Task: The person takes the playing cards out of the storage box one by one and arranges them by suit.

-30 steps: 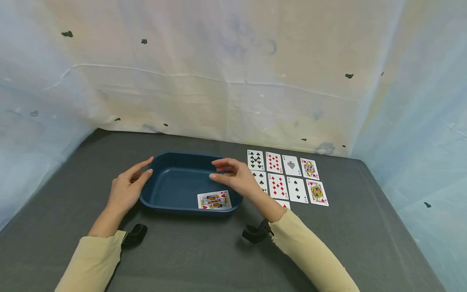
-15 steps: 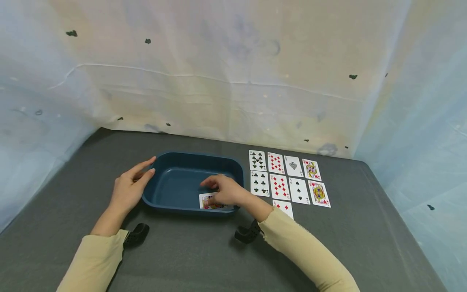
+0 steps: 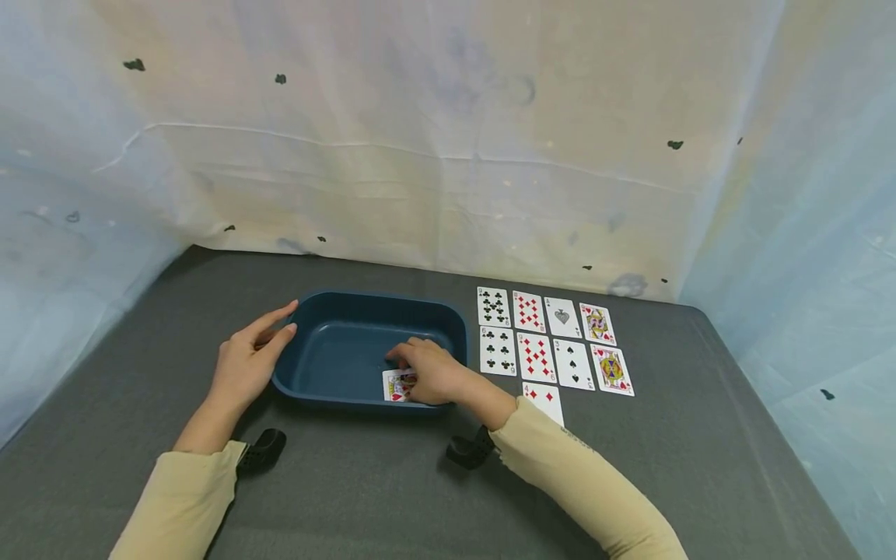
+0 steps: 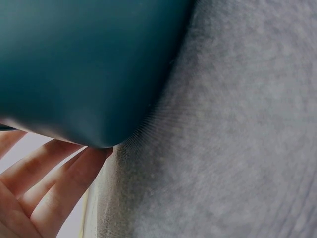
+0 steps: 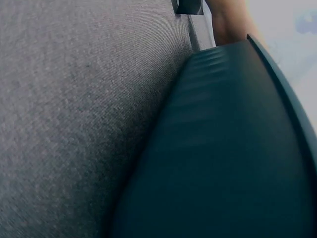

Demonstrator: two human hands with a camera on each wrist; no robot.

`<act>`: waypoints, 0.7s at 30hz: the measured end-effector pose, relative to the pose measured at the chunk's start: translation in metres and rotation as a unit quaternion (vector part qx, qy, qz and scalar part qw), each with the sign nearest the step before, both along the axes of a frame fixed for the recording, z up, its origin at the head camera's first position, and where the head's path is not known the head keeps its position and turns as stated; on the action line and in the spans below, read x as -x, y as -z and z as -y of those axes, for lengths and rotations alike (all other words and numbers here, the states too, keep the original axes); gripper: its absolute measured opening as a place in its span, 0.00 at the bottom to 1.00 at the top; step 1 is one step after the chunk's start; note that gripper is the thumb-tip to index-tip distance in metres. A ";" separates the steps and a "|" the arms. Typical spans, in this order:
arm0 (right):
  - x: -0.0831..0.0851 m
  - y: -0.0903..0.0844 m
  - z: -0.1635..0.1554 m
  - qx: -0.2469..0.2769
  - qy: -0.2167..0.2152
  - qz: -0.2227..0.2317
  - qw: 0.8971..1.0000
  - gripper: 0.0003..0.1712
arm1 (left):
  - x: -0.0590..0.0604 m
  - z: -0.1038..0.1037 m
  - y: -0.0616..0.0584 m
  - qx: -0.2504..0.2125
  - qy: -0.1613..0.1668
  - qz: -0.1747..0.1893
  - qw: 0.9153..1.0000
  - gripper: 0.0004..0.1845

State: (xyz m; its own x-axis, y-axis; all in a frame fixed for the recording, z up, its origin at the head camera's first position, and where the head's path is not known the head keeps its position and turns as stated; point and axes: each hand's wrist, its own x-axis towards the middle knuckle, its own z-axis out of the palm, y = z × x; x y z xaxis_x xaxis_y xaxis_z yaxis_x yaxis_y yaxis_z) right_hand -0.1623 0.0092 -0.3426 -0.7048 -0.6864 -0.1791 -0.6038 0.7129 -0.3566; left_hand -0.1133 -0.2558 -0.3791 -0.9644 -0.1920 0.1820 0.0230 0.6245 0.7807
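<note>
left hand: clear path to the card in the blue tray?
Probably not cleanly. The left hand rests on the blue tray outside its left end; the right hand covers most of the card.

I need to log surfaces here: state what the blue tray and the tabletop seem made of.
Blue tray: likely moulded plastic, going by its smooth matte walls, rounded corners and soft sheen. Tabletop: apparently grey woven fabric or felt; fine ribbed weave shows in both wrist views.

A dark grey, felt-like table (image 3: 364,482) fills the lower view, its far edge meeting a pale draped sheet (image 3: 420,155) that serves as a backdrop. The sheet is creased, cream in the middle and bluish at both sides, and dotted with small dark marks, possibly holes. The light is soft and even.
</note>
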 end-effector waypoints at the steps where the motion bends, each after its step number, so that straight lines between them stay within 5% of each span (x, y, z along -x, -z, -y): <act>1: 0.000 0.000 0.001 -0.003 0.005 -0.001 1.000 0.31 | 0.000 0.000 0.000 0.002 0.000 -0.001 1.000 0.25; 6: 0.002 0.001 0.002 -0.005 0.028 0.007 1.000 0.30 | 0.000 0.001 -0.001 0.009 -0.005 -0.001 1.000 0.25; 12: 0.002 0.002 0.000 0.072 0.058 0.039 0.995 0.23 | 0.001 0.000 -0.001 0.005 -0.002 -0.001 1.000 0.25; 21: 0.002 0.001 -0.003 0.215 0.136 0.063 0.965 0.18 | 0.000 0.000 -0.002 0.001 -0.001 0.005 1.000 0.25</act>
